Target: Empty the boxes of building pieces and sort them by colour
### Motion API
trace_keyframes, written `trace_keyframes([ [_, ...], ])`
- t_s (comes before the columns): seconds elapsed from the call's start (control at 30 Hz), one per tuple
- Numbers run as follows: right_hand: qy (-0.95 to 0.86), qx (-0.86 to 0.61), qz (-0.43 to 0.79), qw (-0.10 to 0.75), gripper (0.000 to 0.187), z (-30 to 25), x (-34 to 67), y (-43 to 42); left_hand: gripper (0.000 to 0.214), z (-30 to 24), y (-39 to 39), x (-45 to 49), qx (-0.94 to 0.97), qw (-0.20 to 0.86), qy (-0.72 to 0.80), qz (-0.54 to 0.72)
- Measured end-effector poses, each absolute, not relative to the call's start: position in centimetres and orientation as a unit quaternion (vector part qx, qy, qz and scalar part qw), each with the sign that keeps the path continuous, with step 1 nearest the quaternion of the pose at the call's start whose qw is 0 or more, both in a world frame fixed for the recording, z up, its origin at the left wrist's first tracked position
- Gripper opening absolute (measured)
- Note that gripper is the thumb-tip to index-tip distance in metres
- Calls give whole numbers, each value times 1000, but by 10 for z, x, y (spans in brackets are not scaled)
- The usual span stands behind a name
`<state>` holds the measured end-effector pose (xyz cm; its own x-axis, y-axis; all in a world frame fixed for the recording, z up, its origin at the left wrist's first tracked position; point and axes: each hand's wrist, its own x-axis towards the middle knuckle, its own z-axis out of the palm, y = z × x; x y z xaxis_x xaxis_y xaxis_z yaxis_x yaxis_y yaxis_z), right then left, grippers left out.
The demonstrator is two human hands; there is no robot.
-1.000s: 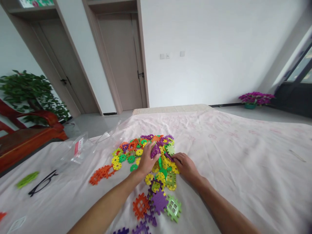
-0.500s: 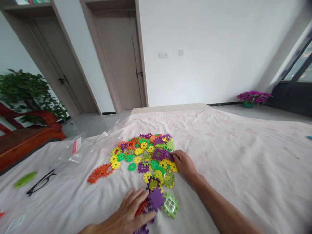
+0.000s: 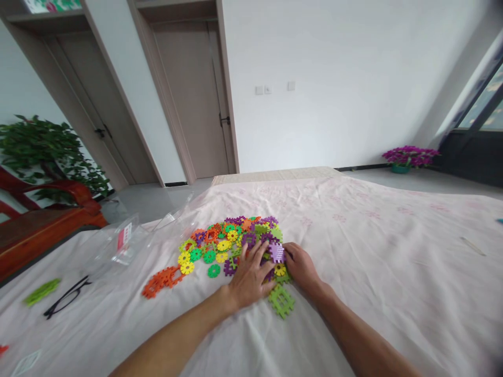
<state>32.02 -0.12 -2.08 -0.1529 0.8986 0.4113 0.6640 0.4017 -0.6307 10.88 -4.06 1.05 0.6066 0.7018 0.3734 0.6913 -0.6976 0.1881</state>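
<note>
A heap of plastic interlocking pieces (image 3: 223, 244), squares and notched discs in purple, green, yellow and orange, lies on the cloth. Across its near side rests my left hand (image 3: 251, 275), palm down with fingers spread, covering several pieces. At the heap's right edge, the fingers of my right hand (image 3: 302, 266) are curled in. A shiny purple square piece (image 3: 277, 253) touches those fingertips; what they grip is partly hidden. Just below both hands lies a green square piece (image 3: 282, 301). To the left, linked orange pieces (image 3: 161, 281) stick out from the heap.
Black glasses (image 3: 67, 297) and a green piece (image 3: 42, 291) lie at the left on the pale cloth (image 3: 373, 272). A clear plastic bag (image 3: 123, 238) is behind them. A wooden chair (image 3: 51, 217) stands beyond the left edge.
My left hand has moved forward and right, pushing the near pieces up into the heap. My right hand stays at the heap's right edge, with a purple square now at its fingertips.
</note>
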Motion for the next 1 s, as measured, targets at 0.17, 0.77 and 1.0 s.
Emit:
trace_keyframes([
  [0.17, -686, -557, 154, 442, 28, -23, 326, 1, 41, 15, -13, 127, 843, 29, 457, 281],
  [0.77, -681, -553, 160, 453, 35, -30, 327, 8, 62, -28, -69, -57, 500, -36, 858, 109],
  [1.0, -690, -554, 160, 436, 37, -32, 329, 8, 57, -12, -46, -29, 663, 89, 682, 295],
])
